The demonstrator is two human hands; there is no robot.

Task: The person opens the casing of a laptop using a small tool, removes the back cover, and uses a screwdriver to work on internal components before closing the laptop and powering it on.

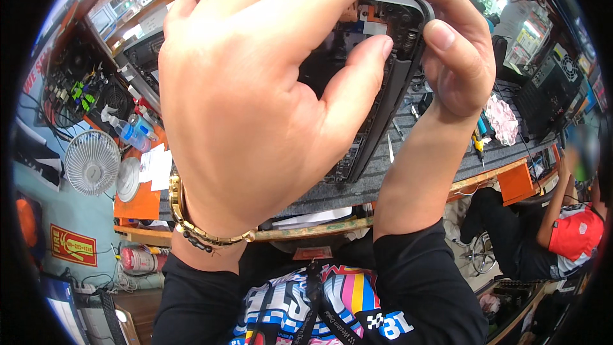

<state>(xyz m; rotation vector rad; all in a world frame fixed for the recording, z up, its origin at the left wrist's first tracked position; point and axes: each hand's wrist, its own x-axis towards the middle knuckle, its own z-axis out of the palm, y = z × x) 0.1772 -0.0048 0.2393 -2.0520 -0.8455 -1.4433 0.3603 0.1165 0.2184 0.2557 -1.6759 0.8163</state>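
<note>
A dark electronic device (383,109), with its inner parts exposed and a silver rim at the top, stands tilted in my hands at the centre. My left hand (268,83) curls over it from the left, fingers at the top edge and thumb against the inside near the upper right. A gold watch and bracelets are on that wrist. My right hand (460,58) wraps round the device's upper right corner, its thumb beside the rim. The left hand hides much of the device. Beneath is a grey striped work mat (338,195) on the bench.
A white fan (90,162), spray bottle (128,128) and cables are at left. Hand tools (479,144), pink crumpled material (501,118) and a black computer case (543,96) lie to the right. A seated person in a red-and-black top (568,236) is at the far right.
</note>
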